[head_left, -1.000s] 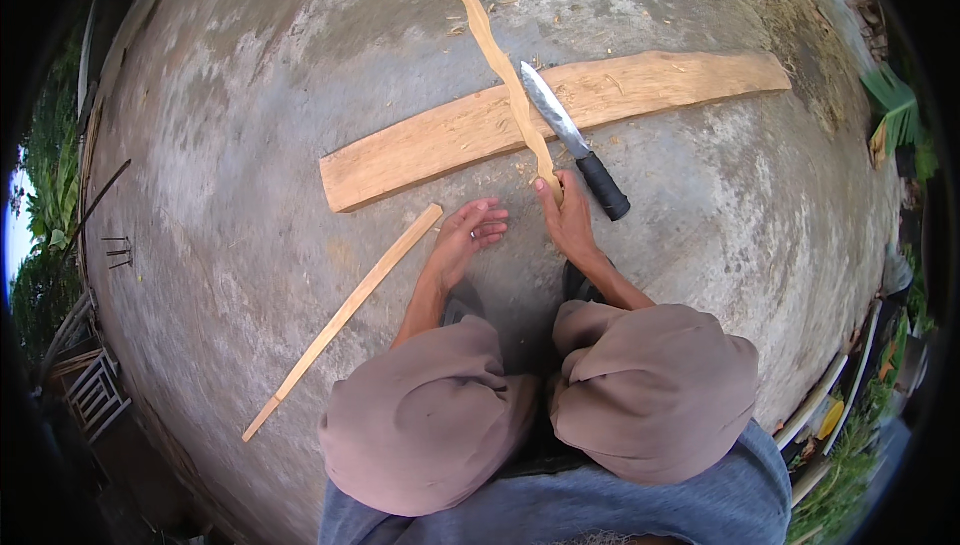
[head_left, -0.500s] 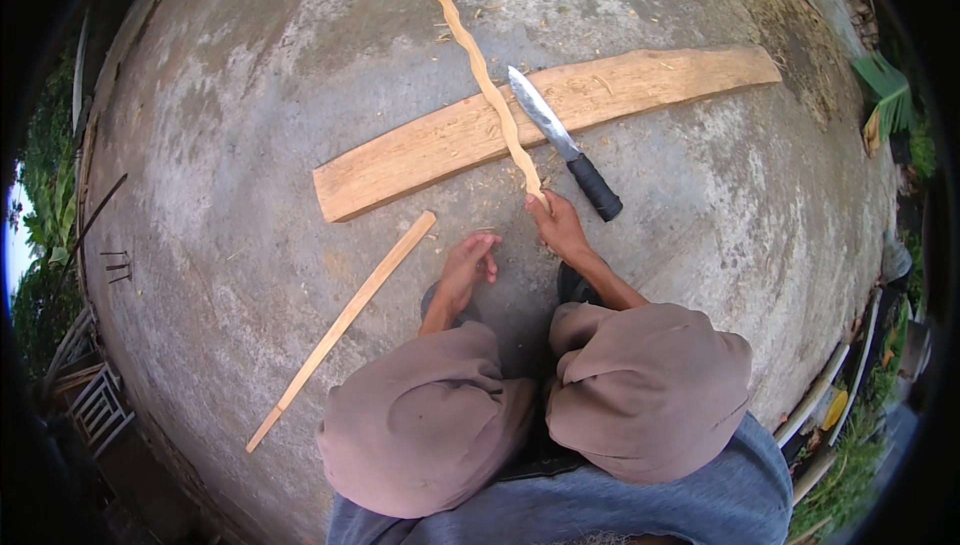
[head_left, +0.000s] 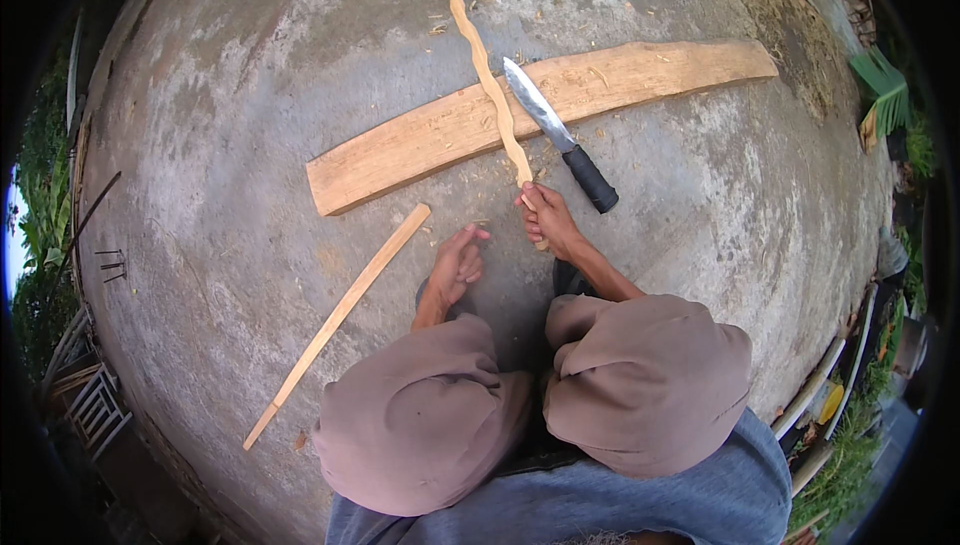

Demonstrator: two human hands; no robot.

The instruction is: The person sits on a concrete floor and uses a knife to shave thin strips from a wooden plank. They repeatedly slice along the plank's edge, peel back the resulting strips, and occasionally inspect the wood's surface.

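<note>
My right hand (head_left: 548,219) is wrapped round the near end of a wavy, pale wooden strip (head_left: 486,72), whose tip shows below my fingers. The strip slants away and crosses over a thick, broad wooden plank (head_left: 405,157). Just right of the strip, a large knife (head_left: 540,105) with a black wrapped handle rests with its blade on the plank and its handle over the concrete. My left hand (head_left: 459,263) hovers near my left knee, fingers loosely bent and slightly apart, holding nothing. A straight, narrow wooden slat (head_left: 340,320) lies on the ground to its left.
Wood shavings (head_left: 480,135) are scattered on the plank and the concrete floor (head_left: 230,165). My bent knees (head_left: 650,380) frame the near side. At the left edge stands a white slatted rack (head_left: 99,407); green leaves (head_left: 884,90) and pale poles (head_left: 812,390) border the right.
My right hand has gone from pinching the strip's near end to a fuller grip slightly farther up it. My left hand has shifted a little left, its fingers more bent. The knife stays on the plank.
</note>
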